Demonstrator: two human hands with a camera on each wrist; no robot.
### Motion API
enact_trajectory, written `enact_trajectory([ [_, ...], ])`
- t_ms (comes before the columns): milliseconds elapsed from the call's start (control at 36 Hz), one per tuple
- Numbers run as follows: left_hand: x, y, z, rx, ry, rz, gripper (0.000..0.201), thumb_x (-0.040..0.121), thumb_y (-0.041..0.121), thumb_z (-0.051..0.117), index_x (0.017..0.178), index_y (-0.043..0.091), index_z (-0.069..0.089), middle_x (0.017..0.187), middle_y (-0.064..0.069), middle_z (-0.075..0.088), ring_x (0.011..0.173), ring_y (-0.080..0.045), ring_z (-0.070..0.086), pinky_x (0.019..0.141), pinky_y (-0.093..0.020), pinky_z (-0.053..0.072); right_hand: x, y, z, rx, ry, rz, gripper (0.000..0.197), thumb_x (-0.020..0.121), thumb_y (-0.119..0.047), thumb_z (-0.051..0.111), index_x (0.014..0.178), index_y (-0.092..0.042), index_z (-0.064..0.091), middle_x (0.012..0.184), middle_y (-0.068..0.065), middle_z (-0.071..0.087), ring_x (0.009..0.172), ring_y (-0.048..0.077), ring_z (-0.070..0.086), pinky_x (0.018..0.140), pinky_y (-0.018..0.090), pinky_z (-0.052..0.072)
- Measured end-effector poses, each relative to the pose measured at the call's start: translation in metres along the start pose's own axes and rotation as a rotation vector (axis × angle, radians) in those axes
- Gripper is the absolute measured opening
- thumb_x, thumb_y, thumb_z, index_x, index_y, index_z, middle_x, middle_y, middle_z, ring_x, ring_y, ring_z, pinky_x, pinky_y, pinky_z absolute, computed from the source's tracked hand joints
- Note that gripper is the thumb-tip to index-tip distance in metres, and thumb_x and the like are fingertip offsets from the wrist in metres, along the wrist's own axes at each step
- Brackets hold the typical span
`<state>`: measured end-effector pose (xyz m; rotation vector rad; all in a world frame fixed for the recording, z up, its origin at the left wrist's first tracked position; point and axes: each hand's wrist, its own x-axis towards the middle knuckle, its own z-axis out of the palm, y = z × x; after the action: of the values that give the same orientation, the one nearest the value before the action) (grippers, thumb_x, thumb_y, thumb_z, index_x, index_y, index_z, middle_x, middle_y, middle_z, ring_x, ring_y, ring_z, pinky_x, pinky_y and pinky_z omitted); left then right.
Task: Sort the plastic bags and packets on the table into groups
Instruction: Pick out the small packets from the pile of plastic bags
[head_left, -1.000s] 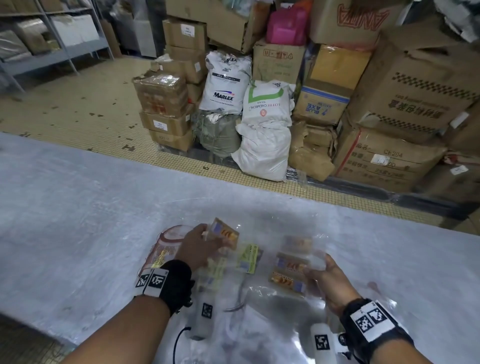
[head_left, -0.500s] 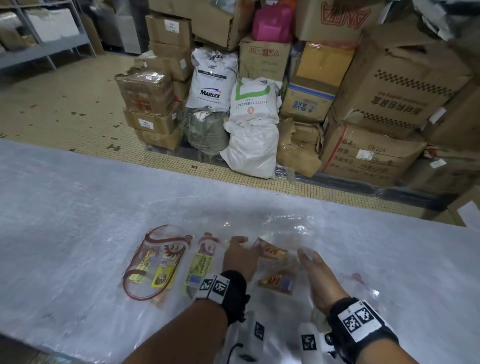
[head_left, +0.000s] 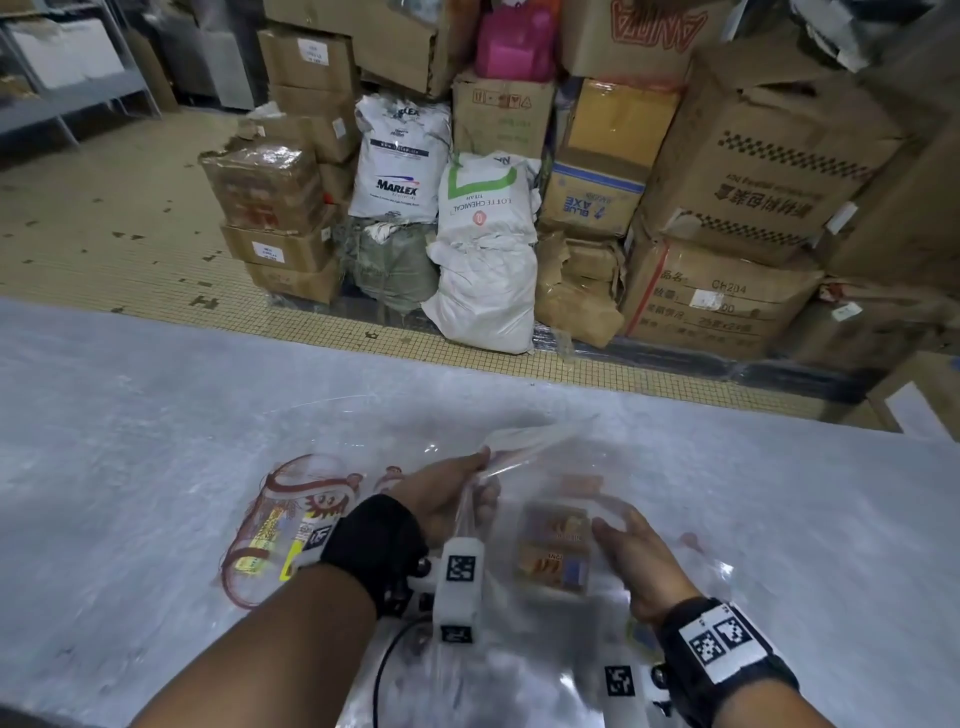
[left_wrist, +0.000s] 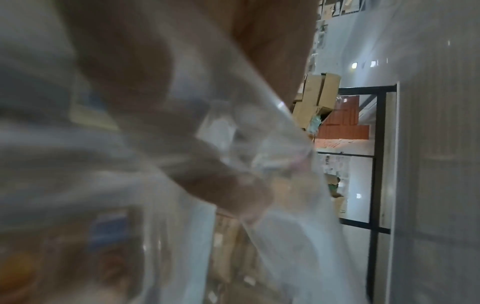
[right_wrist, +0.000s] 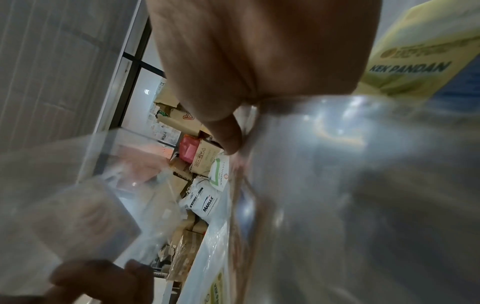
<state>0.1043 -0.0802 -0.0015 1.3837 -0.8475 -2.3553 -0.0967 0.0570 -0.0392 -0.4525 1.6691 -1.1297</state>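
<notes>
— Two hands, two jobs, as far as I could judge: your left hand (head_left: 447, 499) pinched the clear bag (head_left: 524, 447) by its edge and held that edge up off the table (head_left: 156, 467), while your right hand (head_left: 631, 556) lay with fingers straight against the brown packets (head_left: 553, 551) showing through the film.

— Why hold it like that?

— Probably to part the film from the packets, so each could go to its own group. Through the plastic I couldn't tell whether your right hand touched the packets or only the film.

— What lay around me?

— Left of your left wrist, the red-edged printed bag (head_left: 283, 519) lay flat with yellow packets inside. More clear film lay near you, and a yellow "Kek Pandan" wrapper (right_wrist: 415, 61) sat by your right hand. Across the floor, far from you, stood boxes (head_left: 753, 171) and white sacks (head_left: 483, 260).

— Anything in the way?

— Only the overlapping film, which blurred both wrist views.
</notes>
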Motion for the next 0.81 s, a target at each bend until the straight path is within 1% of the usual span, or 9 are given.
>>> enact_trajectory([
  [83,0.003,-0.002,0.010,0.063,-0.009,0.024,0.031,0.100,0.039,0.054,0.092,0.011,0.065,0.063,-0.004,0.057,0.052,-0.014,0.053,0.054,-0.027,0.047,0.002,0.000,0.000,-0.002,-0.002,-0.005,0.028,0.100,-0.011,0.051,0.123,-0.026,0.058,0.113,0.008,0.071,0.105,0.025,0.067,0.082,0.036,0.054],
  [222,0.030,-0.029,0.032,0.435,0.274,0.212,0.062,0.076,0.062,0.068,0.088,0.001,0.069,0.080,-0.014,0.067,0.084,-0.034,0.066,0.091,-0.049,0.054,0.000,-0.004,-0.002,0.073,-0.008,0.053,0.030,0.103,-0.030,0.046,0.125,-0.019,0.063,0.118,0.012,0.069,0.110,0.030,0.065,0.104,0.052,0.046],
  [278,0.034,-0.039,0.039,0.603,0.388,0.264,0.057,0.091,0.049,0.060,0.103,-0.006,0.064,0.099,-0.019,0.064,0.091,-0.029,0.065,0.082,-0.025,0.052,-0.008,-0.011,-0.002,0.125,-0.017,0.100,0.047,0.103,-0.049,0.037,0.118,-0.017,0.068,0.108,0.010,0.072,0.103,0.026,0.066,0.102,0.045,0.043],
  [333,0.035,-0.049,0.043,0.641,0.451,0.257,0.053,0.096,0.044,0.057,0.122,-0.003,0.055,0.117,-0.014,0.060,0.096,-0.019,0.059,0.075,-0.018,0.039,-0.014,-0.016,-0.004,0.100,-0.074,0.100,0.060,0.101,-0.057,0.026,0.109,-0.019,0.072,0.101,0.003,0.074,0.097,0.016,0.064,0.093,0.038,0.038],
  [417,0.033,-0.057,0.052,0.668,0.479,0.256,0.041,0.096,0.045,0.057,0.115,0.010,0.050,0.125,-0.010,0.057,0.102,-0.021,0.052,0.083,-0.021,0.034,-0.016,-0.012,-0.005,-0.016,-0.125,0.018,0.036,0.099,-0.044,0.051,0.112,-0.016,0.068,0.103,0.000,0.075,0.098,0.011,0.066,0.099,0.035,0.038],
  [472,0.036,-0.063,0.054,0.693,0.481,0.284,0.034,0.094,0.049,0.058,0.104,0.019,0.047,0.121,-0.009,0.059,0.098,-0.018,0.052,0.087,-0.024,0.041,-0.009,-0.003,-0.008,-0.061,-0.077,-0.012,0.025,0.093,-0.028,0.064,0.115,-0.017,0.064,0.106,0.002,0.074,0.106,0.020,0.066,0.105,0.048,0.040],
  [611,0.038,-0.065,0.053,0.904,0.502,0.336,0.042,0.094,0.054,0.052,0.120,0.021,0.054,0.128,-0.009,0.051,0.119,-0.026,0.050,0.099,-0.033,0.040,-0.003,-0.001,-0.013,0.005,-0.004,-0.006,0.019,0.097,-0.007,0.055,0.115,-0.005,0.059,0.102,0.015,0.074,0.101,0.033,0.069,0.098,0.051,0.049],
  [722,0.041,-0.060,0.054,0.764,0.407,0.284,0.053,0.093,0.050,0.055,0.133,0.016,0.047,0.129,-0.009,0.058,0.107,-0.024,0.058,0.091,-0.031,0.046,-0.002,-0.002,-0.017,0.075,0.021,0.021,0.022,0.098,-0.008,0.054,0.119,-0.002,0.053,0.100,0.024,0.072,0.095,0.041,0.069,0.089,0.055,0.051],
  [806,0.041,-0.054,0.053,0.688,0.373,0.230,0.063,0.096,0.045,0.055,0.145,0.010,0.036,0.134,-0.012,0.056,0.110,-0.024,0.059,0.085,-0.028,0.045,-0.003,-0.007,-0.018,0.100,-0.025,0.008,0.019,0.099,-0.010,0.054,0.117,-0.008,0.053,0.103,0.019,0.073,0.091,0.031,0.072,0.072,0.038,0.056],
])
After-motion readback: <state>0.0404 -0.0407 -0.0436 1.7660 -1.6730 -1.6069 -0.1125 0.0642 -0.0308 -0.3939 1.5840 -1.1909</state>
